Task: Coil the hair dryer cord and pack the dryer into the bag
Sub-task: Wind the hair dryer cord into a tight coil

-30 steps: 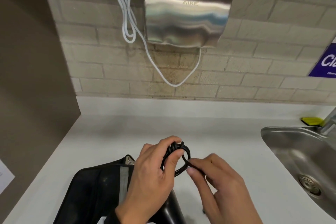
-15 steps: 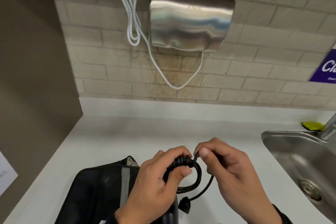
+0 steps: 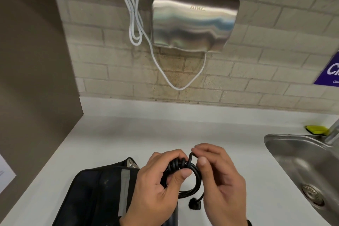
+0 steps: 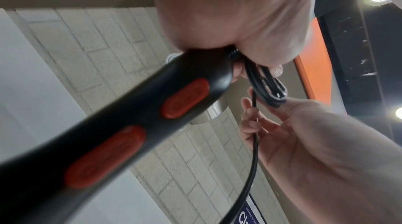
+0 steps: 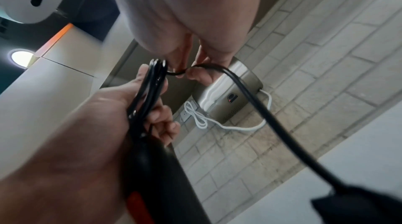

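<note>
My left hand (image 3: 161, 180) grips the coiled black cord (image 3: 194, 176) together with the end of the hair dryer's black handle (image 4: 135, 117), which carries two red switches. My right hand (image 3: 216, 172) pinches the free end of the cord (image 5: 217, 67) at the top of the coil, thumb and fingers curled on it. The black plug (image 3: 194, 204) hangs below the coil on a short tail. The black bag (image 3: 95, 192) with a grey strip lies on the white counter (image 3: 165, 134), under my left wrist. Most of the dryer body is hidden beneath my hands.
A steel sink (image 3: 304, 167) is set into the counter at the right, with a yellow sponge (image 3: 316, 130) behind it. On the brick wall hangs a metal hand dryer (image 3: 194, 22) with a white cable (image 3: 135, 24). A brown panel (image 3: 33, 60) closes off the left side.
My right hand has carried the cord's free end up from the front of the coil to its top, wrapping it across the loops. The hanging tail with the plug has got shorter.
</note>
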`<action>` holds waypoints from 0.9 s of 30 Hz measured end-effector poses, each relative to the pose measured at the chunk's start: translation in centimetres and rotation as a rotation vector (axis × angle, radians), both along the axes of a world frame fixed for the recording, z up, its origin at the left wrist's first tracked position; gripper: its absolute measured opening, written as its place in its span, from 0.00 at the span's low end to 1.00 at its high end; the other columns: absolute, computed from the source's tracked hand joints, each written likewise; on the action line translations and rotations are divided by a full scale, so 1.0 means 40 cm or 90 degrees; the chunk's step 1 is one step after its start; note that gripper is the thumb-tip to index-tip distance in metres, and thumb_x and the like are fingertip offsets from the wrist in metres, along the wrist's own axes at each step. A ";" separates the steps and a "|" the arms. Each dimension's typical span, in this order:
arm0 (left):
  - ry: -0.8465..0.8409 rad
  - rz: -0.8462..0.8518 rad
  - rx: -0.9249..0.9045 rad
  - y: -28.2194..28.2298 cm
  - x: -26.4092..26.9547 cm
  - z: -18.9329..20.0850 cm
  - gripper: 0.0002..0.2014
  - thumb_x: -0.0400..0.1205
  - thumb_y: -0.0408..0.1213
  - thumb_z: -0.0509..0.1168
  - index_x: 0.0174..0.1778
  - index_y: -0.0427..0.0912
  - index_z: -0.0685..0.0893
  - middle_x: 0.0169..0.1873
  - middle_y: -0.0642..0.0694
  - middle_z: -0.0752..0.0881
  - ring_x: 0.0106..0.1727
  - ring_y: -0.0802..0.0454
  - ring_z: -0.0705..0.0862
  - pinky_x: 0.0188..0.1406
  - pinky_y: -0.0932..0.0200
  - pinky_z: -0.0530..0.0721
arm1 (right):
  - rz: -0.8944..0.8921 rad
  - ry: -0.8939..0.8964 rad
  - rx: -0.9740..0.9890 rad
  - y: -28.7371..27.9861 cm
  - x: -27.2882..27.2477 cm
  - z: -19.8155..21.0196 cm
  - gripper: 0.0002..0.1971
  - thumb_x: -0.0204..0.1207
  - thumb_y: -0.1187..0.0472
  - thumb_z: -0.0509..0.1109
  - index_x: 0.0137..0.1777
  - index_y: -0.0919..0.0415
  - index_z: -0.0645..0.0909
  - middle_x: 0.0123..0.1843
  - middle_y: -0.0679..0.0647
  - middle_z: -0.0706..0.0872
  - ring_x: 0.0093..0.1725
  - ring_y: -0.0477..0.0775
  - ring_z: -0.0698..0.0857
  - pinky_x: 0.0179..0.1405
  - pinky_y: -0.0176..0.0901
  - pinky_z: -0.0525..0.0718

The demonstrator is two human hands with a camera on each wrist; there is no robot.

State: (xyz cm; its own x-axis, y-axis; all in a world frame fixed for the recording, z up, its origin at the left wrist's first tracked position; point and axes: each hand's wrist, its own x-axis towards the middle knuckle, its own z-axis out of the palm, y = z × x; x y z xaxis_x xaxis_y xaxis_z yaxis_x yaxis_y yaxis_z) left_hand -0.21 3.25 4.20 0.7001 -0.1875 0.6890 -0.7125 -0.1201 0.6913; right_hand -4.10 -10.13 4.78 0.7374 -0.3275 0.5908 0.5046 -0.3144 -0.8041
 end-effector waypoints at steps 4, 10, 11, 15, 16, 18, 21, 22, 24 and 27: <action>-0.024 0.045 -0.050 -0.011 0.006 0.001 0.11 0.83 0.59 0.60 0.52 0.59 0.81 0.45 0.66 0.79 0.45 0.60 0.80 0.45 0.78 0.75 | 0.117 0.034 0.041 0.020 -0.013 -0.011 0.24 0.73 0.37 0.72 0.61 0.52 0.89 0.54 0.51 0.84 0.49 0.53 0.86 0.48 0.38 0.85; 0.002 0.086 -0.109 -0.023 0.002 0.001 0.15 0.81 0.58 0.63 0.52 0.53 0.86 0.52 0.61 0.81 0.57 0.58 0.83 0.52 0.77 0.79 | 0.088 0.068 0.008 0.018 -0.011 -0.009 0.16 0.68 0.60 0.80 0.55 0.44 0.91 0.45 0.50 0.89 0.47 0.56 0.89 0.47 0.49 0.89; 0.012 0.082 -0.117 -0.024 0.000 0.001 0.15 0.81 0.58 0.64 0.52 0.53 0.86 0.53 0.62 0.83 0.57 0.56 0.84 0.53 0.76 0.79 | 0.084 0.078 -0.007 0.016 -0.013 -0.002 0.17 0.68 0.64 0.78 0.53 0.42 0.91 0.43 0.51 0.89 0.45 0.56 0.89 0.46 0.51 0.89; 0.116 0.043 -0.151 -0.029 -0.003 0.011 0.09 0.76 0.54 0.70 0.50 0.61 0.88 0.50 0.50 0.89 0.56 0.52 0.88 0.52 0.72 0.81 | 0.098 0.114 -0.017 0.006 -0.014 0.011 0.22 0.68 0.69 0.81 0.50 0.37 0.90 0.40 0.51 0.92 0.45 0.52 0.91 0.48 0.41 0.88; 0.148 0.026 -0.166 -0.030 -0.003 0.013 0.09 0.74 0.53 0.70 0.49 0.61 0.88 0.49 0.48 0.90 0.55 0.52 0.88 0.52 0.71 0.82 | 0.098 0.117 0.003 0.002 -0.013 0.013 0.25 0.67 0.71 0.82 0.50 0.36 0.89 0.40 0.52 0.93 0.44 0.51 0.91 0.48 0.37 0.87; 0.206 0.002 -0.200 -0.030 -0.002 0.017 0.11 0.71 0.53 0.71 0.47 0.60 0.89 0.48 0.48 0.91 0.54 0.53 0.89 0.51 0.70 0.83 | 0.089 0.122 0.040 -0.004 -0.012 0.016 0.30 0.65 0.73 0.83 0.50 0.33 0.83 0.39 0.54 0.93 0.41 0.51 0.91 0.50 0.31 0.86; 0.249 0.008 -0.221 -0.031 0.001 0.028 0.15 0.66 0.57 0.71 0.48 0.62 0.90 0.47 0.52 0.92 0.52 0.58 0.89 0.51 0.65 0.81 | 0.054 0.091 -0.006 -0.005 -0.011 0.017 0.29 0.64 0.72 0.84 0.45 0.35 0.77 0.38 0.50 0.94 0.40 0.49 0.91 0.46 0.30 0.85; 0.257 0.006 -0.230 -0.032 0.000 0.031 0.17 0.66 0.58 0.71 0.51 0.63 0.89 0.46 0.54 0.92 0.52 0.59 0.89 0.52 0.64 0.80 | 0.021 0.055 -0.065 -0.006 -0.009 0.014 0.26 0.65 0.70 0.85 0.44 0.37 0.77 0.40 0.47 0.93 0.40 0.47 0.91 0.44 0.31 0.86; 0.265 -0.003 -0.246 -0.038 -0.006 0.040 0.20 0.69 0.57 0.72 0.58 0.66 0.86 0.45 0.54 0.92 0.53 0.58 0.89 0.53 0.63 0.79 | -0.054 -0.054 -0.197 -0.004 0.001 0.013 0.16 0.68 0.66 0.81 0.42 0.42 0.82 0.42 0.42 0.92 0.40 0.45 0.90 0.40 0.35 0.86; 0.255 0.017 -0.235 -0.050 -0.013 0.048 0.10 0.78 0.51 0.71 0.55 0.67 0.87 0.46 0.56 0.92 0.52 0.57 0.88 0.50 0.68 0.81 | -0.169 -0.166 -0.297 0.006 0.022 -0.004 0.05 0.69 0.68 0.76 0.37 0.60 0.92 0.47 0.54 0.94 0.41 0.48 0.90 0.38 0.39 0.86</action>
